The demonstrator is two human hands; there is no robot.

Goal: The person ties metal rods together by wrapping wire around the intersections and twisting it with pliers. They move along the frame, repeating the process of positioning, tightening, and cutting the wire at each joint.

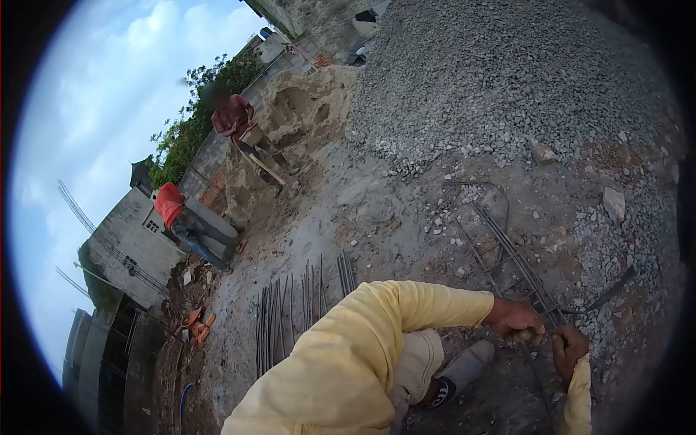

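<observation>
A rebar cage (523, 264), made of long steel bars with cross ties, lies on the ground at the right and runs down to my hands. My left hand (516, 320), in a yellow sleeve, is closed at the cage's near end, its fingertips pinched together. What they pinch is too small to make out. My right hand (570, 352) is curled around the bars beside it, close to my left. Its fingers are partly hidden. My boot (470, 362) shows below my left forearm.
Loose steel rods (270, 326) lie left of my arm. A gravel heap (500, 80) rises behind, beside a sand pile (315, 105). One person holds a shovel (267, 168); another, in a red top (170, 204), bends over. A dark strip (612, 291) lies at right.
</observation>
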